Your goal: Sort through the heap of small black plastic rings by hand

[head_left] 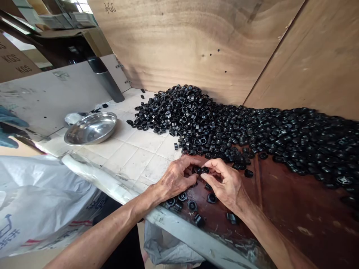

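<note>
My left hand (176, 177) and my right hand (224, 183) meet near the table's front edge, fingertips together around small black plastic parts (202, 170). Each hand pinches one of these parts between thumb and fingers. A few loose black parts (192, 204) lie on the dark brown board just under my hands. A big heap of the same black parts (196, 119) spreads from the table's middle to the far right, just beyond my fingers.
A shallow steel bowl (92, 128) sits on the white tiled surface (134, 157) at the left. A dark cylinder (108, 80) stands behind it. Plywood walls (196, 41) close the back and right. White sacks (36, 201) hang below the table edge. A blue-gloved hand (8, 125) shows at far left.
</note>
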Demonstrator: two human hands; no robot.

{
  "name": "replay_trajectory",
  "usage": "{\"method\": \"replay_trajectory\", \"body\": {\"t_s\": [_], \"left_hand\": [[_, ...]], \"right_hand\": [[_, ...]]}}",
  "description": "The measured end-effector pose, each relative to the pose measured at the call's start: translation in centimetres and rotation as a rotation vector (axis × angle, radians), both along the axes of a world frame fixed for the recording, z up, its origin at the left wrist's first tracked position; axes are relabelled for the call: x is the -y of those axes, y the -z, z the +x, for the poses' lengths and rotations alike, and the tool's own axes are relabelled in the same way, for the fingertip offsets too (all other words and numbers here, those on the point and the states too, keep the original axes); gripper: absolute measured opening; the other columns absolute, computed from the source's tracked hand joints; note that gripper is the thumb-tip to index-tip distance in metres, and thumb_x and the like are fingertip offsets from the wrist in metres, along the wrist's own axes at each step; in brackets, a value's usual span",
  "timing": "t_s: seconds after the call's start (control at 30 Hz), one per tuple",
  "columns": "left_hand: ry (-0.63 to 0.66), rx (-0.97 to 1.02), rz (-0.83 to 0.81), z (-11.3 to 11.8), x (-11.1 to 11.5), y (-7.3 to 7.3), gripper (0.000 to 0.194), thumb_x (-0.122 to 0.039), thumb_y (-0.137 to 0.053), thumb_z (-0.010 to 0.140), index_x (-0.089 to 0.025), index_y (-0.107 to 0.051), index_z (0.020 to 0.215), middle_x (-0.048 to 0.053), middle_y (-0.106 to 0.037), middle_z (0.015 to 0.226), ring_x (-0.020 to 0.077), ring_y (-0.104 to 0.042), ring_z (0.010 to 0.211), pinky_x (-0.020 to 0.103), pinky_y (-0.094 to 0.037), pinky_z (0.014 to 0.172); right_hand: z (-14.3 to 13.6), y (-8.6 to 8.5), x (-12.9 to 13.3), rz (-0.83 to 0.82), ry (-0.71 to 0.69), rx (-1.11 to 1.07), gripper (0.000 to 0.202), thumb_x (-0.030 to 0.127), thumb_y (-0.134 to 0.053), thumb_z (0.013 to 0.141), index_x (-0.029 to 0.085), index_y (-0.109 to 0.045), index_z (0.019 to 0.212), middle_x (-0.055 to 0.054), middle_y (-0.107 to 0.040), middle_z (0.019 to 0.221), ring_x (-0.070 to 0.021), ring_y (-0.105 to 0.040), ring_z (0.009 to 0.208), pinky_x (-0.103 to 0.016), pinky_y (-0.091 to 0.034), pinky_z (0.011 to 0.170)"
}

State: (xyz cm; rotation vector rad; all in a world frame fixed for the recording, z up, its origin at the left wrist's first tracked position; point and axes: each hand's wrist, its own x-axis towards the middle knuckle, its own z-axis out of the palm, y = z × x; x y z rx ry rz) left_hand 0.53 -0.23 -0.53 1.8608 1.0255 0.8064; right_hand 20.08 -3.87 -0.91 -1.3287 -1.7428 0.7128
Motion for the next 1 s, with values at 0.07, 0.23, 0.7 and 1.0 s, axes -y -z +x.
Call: {"method": "replay_trajectory", "body": {"t_s": [0.07, 0.23, 0.7, 1.0], "left_hand": [[-0.035, 0.007, -0.095, 0.0, 0.1, 0.0, 0.037, -0.011, -0.063, 0.079, -0.018, -0.065, 0.115, 0.005, -0.072, 0.106, 0.0142, -0.068, 0.079, 0.028, -0.059, 0.073], [-0.047, 0.038, -0.115, -0.2, 0.1, 0.2, 0.033, -0.012, -0.063, 0.08, -0.017, -0.062, 0.113, 0.005, -0.073, 0.104, 0.0153, -0.07, 0.084, 0.029, -0.06, 0.077], [0.085, 0.37, -0.197, -0.4, 0.5, 0.8, 0.033, -0.027, -0.072, 0.088, -0.018, -0.057, 0.117, 0.009, -0.071, 0.112, 0.0182, -0.073, 0.092, 0.032, -0.062, 0.081], [0.078, 0.34, 0.098, -0.7, 0.0, 0.5, 0.021, -0.026, -0.076, 0.087, -0.018, -0.07, 0.105, 0.01, -0.073, 0.114, 0.0223, -0.071, 0.109, 0.039, -0.058, 0.101]], "right_hand": [[0.1, 0.0, -0.1, -0.001, -0.006, -0.001, 0.012, 0.024, -0.065, 0.09, 0.023, -0.067, 0.102, -0.002, -0.07, 0.095, -0.0163, -0.067, 0.082, -0.026, -0.054, 0.073], [0.3, 0.0, -0.5, 0.014, -0.037, -0.044, 0.019, 0.022, -0.06, 0.093, 0.024, -0.073, 0.107, -0.005, -0.069, 0.111, -0.0193, -0.066, 0.105, -0.03, -0.054, 0.091], [-0.2, -0.8, 0.1, 0.072, -0.001, -0.095, 0.014, 0.023, -0.067, 0.091, 0.024, -0.073, 0.103, -0.005, -0.072, 0.104, -0.0205, -0.069, 0.098, -0.032, -0.057, 0.087], [-0.4, -1.0, 0.2, 0.108, 0.02, -0.093, 0.007, 0.024, -0.07, 0.09, 0.024, -0.074, 0.096, -0.003, -0.076, 0.097, -0.0191, -0.072, 0.09, -0.029, -0.059, 0.081]]}}
